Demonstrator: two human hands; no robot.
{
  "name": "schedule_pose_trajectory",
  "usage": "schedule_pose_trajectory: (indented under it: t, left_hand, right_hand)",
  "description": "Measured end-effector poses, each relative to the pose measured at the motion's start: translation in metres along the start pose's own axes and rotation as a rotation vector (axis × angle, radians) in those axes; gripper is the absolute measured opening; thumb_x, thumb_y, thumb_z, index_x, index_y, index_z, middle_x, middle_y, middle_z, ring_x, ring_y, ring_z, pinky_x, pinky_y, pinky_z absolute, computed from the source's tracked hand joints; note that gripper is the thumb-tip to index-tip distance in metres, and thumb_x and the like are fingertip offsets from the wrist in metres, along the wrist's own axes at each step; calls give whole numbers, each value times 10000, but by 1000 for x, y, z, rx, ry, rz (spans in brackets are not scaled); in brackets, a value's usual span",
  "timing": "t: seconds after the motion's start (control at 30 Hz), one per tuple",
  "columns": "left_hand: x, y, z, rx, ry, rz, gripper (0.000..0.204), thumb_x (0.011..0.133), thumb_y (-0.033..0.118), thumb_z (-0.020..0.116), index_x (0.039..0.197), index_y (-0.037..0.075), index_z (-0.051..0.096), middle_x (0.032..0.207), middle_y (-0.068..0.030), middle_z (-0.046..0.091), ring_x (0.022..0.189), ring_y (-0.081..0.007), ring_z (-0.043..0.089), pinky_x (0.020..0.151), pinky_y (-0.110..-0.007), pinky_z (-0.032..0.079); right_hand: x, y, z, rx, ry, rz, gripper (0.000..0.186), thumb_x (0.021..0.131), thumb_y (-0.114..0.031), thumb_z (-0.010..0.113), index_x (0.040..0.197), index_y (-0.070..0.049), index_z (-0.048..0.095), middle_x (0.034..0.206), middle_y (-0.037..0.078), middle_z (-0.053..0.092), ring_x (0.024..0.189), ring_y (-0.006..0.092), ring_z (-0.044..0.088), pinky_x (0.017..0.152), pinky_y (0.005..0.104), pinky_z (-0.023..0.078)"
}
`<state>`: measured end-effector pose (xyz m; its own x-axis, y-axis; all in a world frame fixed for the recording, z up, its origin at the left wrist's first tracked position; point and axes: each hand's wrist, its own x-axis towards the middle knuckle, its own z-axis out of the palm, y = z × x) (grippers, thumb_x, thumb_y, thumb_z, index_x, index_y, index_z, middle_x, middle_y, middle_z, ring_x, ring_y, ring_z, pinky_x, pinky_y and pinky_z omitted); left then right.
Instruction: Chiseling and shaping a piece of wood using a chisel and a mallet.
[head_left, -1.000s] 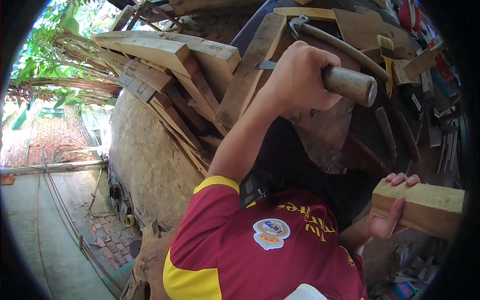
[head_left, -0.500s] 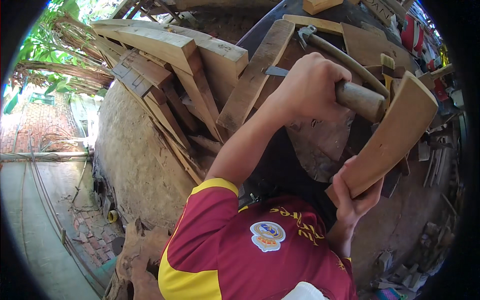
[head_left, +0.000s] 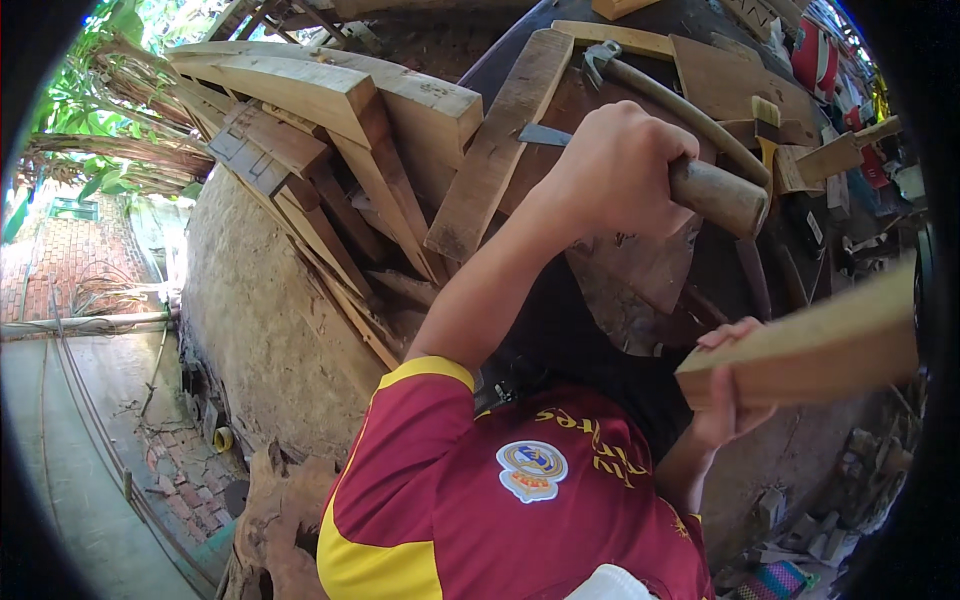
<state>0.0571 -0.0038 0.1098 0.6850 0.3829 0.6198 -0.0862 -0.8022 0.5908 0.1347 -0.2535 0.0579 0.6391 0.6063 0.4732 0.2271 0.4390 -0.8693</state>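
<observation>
My left hand [head_left: 630, 165] is closed round a chisel, its thick wooden handle [head_left: 720, 195] sticking out on the right and its flat metal blade [head_left: 543, 135] on the left. Lower on the right, my right hand [head_left: 728, 395] grips the near end of a pale, thick wooden piece [head_left: 800, 360], thumb and fingers on opposite sides. The far end of that piece is blurred and reaches the right rim of the view. The two hands are apart. Just beyond my left hand lies a hammer [head_left: 605, 62] with a long wooden handle.
Large curved timbers [head_left: 290, 85] lean together at the left. A thick plank [head_left: 500, 140] lies beside the chisel blade. A paintbrush [head_left: 767, 125] and wood offcuts lie at the back right. More scraps [head_left: 810, 545] are strewn at the lower right.
My right hand has swung the wooden piece down and to the right, turning it from steeply upright to nearly level. My left hand keeps the chisel in nearly the same place.
</observation>
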Motion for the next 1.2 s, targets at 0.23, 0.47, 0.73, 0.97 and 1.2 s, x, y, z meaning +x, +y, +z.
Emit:
schedule_pose_trajectory:
  t: [0.23, 0.47, 0.73, 0.97, 1.2]
  left_hand:
    - [-1, -2, 8, 57, -42, -20, 168, 537, 163, 707, 642, 81, 604, 573, -141, 542, 590, -364, 569, 546, -398, 467]
    - [-1, -2, 22, 199, -134, -31, 180, 542, 148, 724, 663, 76, 611, 598, -143, 567, 618, -368, 594, 557, -415, 477]
    - [4, -2, 25, 180, -62, -37, 170, 549, 144, 724, 663, 69, 621, 586, -153, 574, 613, -366, 606, 574, -410, 494]
    - [3, -4, 22, 211, -90, -19, 212, 522, 219, 728, 643, 83, 620, 598, -120, 610, 624, -345, 630, 576, -419, 513]
    - [1, -4, 18, 177, -105, -33, 205, 524, 208, 724, 652, 83, 625, 602, -119, 610, 629, -344, 632, 577, -423, 513]
  right_hand:
    - [0, -3, -8, 168, 55, 74, 664, 812, -164, 602, 1360, 37, 286, 1146, 205, 441, 962, 293, 527, 876, 445, 468]
    - [-14, -8, -15, 97, 63, 299, 826, 658, -85, 742, 1359, 51, 328, 1096, 215, 507, 850, 253, 616, 728, 400, 562]
    - [6, -25, -34, 252, 3, 388, 954, 557, -159, 767, 1376, 74, 336, 1088, 170, 523, 905, 230, 601, 789, 341, 522]
    - [2, -25, -28, -124, 340, 242, 916, 681, -80, 752, 1455, 24, 274, 1253, 187, 481, 1033, 252, 576, 888, 374, 490]
    - [17, -13, -11, -711, 643, -93, 851, 744, -101, 804, 1422, 29, 307, 1325, 210, 471, 1198, 302, 507, 967, 416, 458]
